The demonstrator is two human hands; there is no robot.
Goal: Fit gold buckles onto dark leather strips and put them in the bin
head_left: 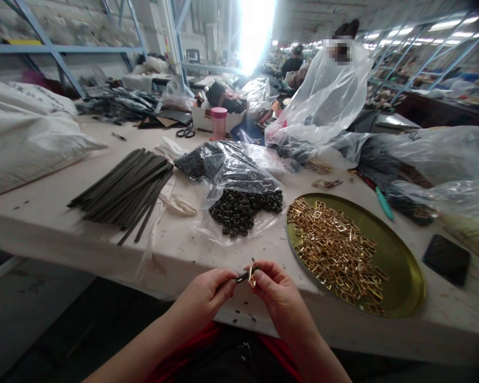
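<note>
Gold buckle (251, 281) at six o'clock, pinched by the right hand (280, 291), fingertips nearly closed, meeting the dark strip (242, 277) the left hand (207, 290) grips between closed thumb and finger: threading, I'd judge, and the next move calls for steady alignment!

I can't see how far the dark strip (242, 277) runs, since the left hand (209, 291) covers one end with its fingers. The right hand (279, 291) hides part of the gold buckle (251, 276), and I can't tell whether the strip passes through it. Both forearms (139, 343) leave my view at the bottom. The left edge cuts off the white sack (32, 143), its lettering too blurred for me to read. Heaped buckles (335, 247) conceal much of the tray (407, 287). Pixel blocks mask a co-worker's head (346, 29).
</note>
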